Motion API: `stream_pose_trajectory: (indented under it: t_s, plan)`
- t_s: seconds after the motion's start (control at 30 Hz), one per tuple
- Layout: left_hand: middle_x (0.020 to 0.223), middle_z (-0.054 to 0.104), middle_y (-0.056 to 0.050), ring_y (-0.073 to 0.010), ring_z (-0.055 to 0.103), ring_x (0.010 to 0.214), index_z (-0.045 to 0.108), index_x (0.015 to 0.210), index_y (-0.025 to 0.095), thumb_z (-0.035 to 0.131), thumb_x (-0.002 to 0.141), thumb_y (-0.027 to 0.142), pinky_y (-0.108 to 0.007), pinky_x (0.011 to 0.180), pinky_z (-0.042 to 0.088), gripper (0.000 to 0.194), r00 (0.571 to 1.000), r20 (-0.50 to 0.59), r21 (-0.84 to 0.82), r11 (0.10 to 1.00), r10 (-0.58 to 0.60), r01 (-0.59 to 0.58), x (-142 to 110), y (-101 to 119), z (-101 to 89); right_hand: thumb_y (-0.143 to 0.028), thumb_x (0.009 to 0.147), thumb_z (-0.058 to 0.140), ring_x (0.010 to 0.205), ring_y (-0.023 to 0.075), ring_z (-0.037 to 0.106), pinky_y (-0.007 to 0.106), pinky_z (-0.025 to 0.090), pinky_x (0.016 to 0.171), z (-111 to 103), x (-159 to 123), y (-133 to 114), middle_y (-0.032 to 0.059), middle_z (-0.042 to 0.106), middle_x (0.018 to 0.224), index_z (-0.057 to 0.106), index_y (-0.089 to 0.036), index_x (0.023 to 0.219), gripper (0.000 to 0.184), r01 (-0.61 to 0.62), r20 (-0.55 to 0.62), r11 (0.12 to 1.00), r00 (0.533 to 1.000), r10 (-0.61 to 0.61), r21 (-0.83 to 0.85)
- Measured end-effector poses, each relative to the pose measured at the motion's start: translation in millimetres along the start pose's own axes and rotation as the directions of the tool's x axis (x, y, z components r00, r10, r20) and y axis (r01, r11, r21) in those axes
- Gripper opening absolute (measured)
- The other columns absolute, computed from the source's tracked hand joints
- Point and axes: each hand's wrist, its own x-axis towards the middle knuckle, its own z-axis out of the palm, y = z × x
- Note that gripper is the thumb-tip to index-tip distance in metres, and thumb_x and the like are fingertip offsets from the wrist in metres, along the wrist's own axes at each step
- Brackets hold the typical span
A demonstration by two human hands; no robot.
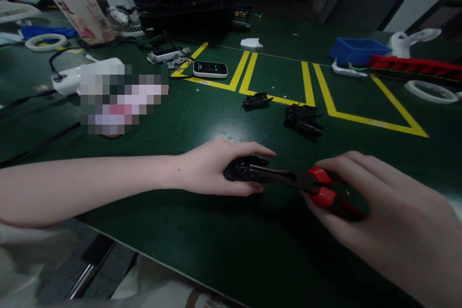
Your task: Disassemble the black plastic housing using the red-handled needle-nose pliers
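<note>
My left hand [216, 166] is curled around a small black part [242, 169] resting on the green table [202, 231]. My right hand [364, 197] grips the red handles of a pair of pliers [317, 187]. The pliers' dark jaws reach left and meet the black part between my left thumb and fingers. Both hands sit low near the table's front edge.
Two more black parts [257, 100] [303, 119] lie beyond on the table by yellow tape lines [306, 86]. Farther back are a white device with green lights [210, 69], a blue bin [355, 51], a red tray [415, 65], tape rolls [431, 91] and cables at the left.
</note>
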Motion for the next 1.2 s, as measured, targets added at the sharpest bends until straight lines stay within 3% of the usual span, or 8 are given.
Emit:
stream_pose_trajectory:
  t_s: [0.23,0.5,1.0,1.2]
  plan:
    - [0.108,0.08,-0.005,-0.0169,0.077,0.092,0.061,0.134,0.014,0.074,0.092,0.026,-0.025,0.081,0.056,0.046,0.999,-0.034,0.002,1.0,0.023,-0.023,-2,1,0.0,-0.046,0.093,0.059,0.066,0.0245,0.067,0.035,0.048,0.041,3,-4,-5,0.0062,0.069,0.088,0.061,-0.028,0.101,0.02,-0.039,0.044,0.996,0.998,0.035,0.084]
    - [0.113,0.08,-0.005,-0.0197,0.077,0.096,0.059,0.135,0.017,0.071,0.091,0.027,-0.028,0.082,0.055,0.046,0.999,-0.044,0.092,0.996,0.002,0.002,-2,2,0.0,-0.045,0.095,0.058,0.069,0.0244,0.07,0.034,0.055,0.045,6,-6,-12,0.0085,0.071,0.093,0.062,-0.027,0.104,0.021,-0.034,0.069,0.995,0.997,0.028,0.098]
    - [0.11,0.079,-0.004,-0.0193,0.077,0.097,0.062,0.131,0.017,0.075,0.091,0.031,-0.028,0.082,0.055,0.044,0.994,-0.108,0.081,0.997,0.002,0.006,-4,3,1.8,-0.047,0.096,0.054,0.065,0.0222,0.067,0.032,0.049,0.043,3,-3,-14,0.0071,0.069,0.087,0.061,-0.025,0.099,0.023,-0.054,0.01,0.997,0.999,0.053,0.056]
    - [0.111,0.079,-0.005,-0.0198,0.077,0.098,0.062,0.132,0.016,0.074,0.092,0.031,-0.028,0.081,0.056,0.044,0.995,-0.099,0.083,0.997,0.005,0.003,-3,3,2.0,-0.047,0.095,0.059,0.068,0.0223,0.068,0.032,0.051,0.045,3,-6,-12,0.007,0.07,0.092,0.061,-0.026,0.104,0.023,-0.068,0.053,0.996,0.996,0.065,0.063]
